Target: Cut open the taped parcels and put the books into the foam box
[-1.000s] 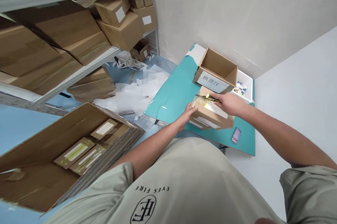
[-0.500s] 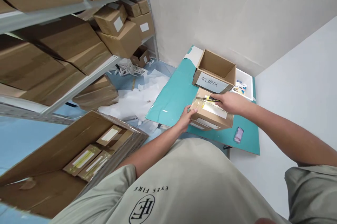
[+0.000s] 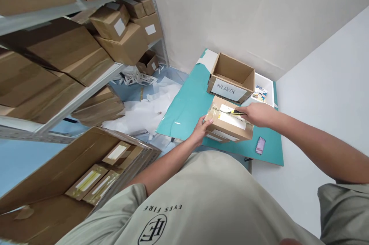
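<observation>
Left hand (image 3: pixel 202 129): fingers spread over the near end of the taped carton (image 3: pixel 230 131), bracing it from the left, with the forearm angled in from the lower middle of the frame.

Right hand (image 3: pixel 257 114): closed around the yellow-and-black utility knife (image 3: pixel 238 112), the arm reaching long from the right edge, the wrist fairly straight.

Hands: apart, both on the same job, with the carton between them and the blade pointing toward the left hand.

Blade: thin and extended, lying low along the top of the carton beside glossy packing tape (image 3: pixel 215 111). Whether the tip is through the tape: too small to tell.

Carton position: flat on the teal board (image 3: pixel 184 110), right of centre, with a white label on top.

Technique, as a judgement: best with only the blade tip in the tape, a shallow angle, and the left fingers kept out of the blade's line.

Nearby: an open cardboard box (image 3: pixel 227 89) with a printed Chinese sign, just behind the carton; a white foam tray (image 3: pixel 269 91) in the corner; a pixelated phone (image 3: pixel 260 145) just right of the carton.

Surroundings: steel shelving (image 3: pixel 72 9) with stacked cartons (image 3: pixel 121 43) at upper left; an open carton with flat packets (image 3: pixel 86 181) at lower left; white paper scraps (image 3: pixel 141 112) on the blue floor.
</observation>
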A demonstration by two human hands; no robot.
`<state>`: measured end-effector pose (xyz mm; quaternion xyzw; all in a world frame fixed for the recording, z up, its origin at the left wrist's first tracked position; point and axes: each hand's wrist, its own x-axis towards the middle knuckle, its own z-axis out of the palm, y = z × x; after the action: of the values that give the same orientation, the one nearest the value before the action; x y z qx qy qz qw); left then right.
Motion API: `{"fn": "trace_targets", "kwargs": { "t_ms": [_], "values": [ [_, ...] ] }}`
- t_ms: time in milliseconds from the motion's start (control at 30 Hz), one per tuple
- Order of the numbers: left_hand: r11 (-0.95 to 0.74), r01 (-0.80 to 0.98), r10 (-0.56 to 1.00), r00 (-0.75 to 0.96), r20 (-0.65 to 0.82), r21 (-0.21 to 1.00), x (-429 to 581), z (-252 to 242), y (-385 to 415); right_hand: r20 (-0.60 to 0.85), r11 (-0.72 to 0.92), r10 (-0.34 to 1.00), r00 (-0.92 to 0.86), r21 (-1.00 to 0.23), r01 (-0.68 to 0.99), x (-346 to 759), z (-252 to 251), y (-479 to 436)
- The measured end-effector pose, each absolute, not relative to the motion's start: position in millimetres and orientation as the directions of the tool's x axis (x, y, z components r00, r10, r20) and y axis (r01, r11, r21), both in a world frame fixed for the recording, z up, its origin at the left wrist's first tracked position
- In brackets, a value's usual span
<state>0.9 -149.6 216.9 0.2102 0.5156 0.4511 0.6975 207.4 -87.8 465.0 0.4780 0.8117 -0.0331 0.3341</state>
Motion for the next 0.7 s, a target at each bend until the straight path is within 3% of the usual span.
{"fn": "trace_targets", "kwargs": {
  "t_ms": [267,700],
  "values": [
    [0.518,-0.41,0.826,0.012,-0.564,0.751,-0.7,216.4,-145.3,-0.625,0.464,0.758,-0.186,0.317,0.827,264.5,491.9,-104.2],
    [0.587,-0.286,0.793,0.012,-0.609,0.758,-18.1,212.8,-137.7,-0.557,0.398,0.813,-0.168,0.323,0.859,292.2,467.0,-131.5]
  ]
}}
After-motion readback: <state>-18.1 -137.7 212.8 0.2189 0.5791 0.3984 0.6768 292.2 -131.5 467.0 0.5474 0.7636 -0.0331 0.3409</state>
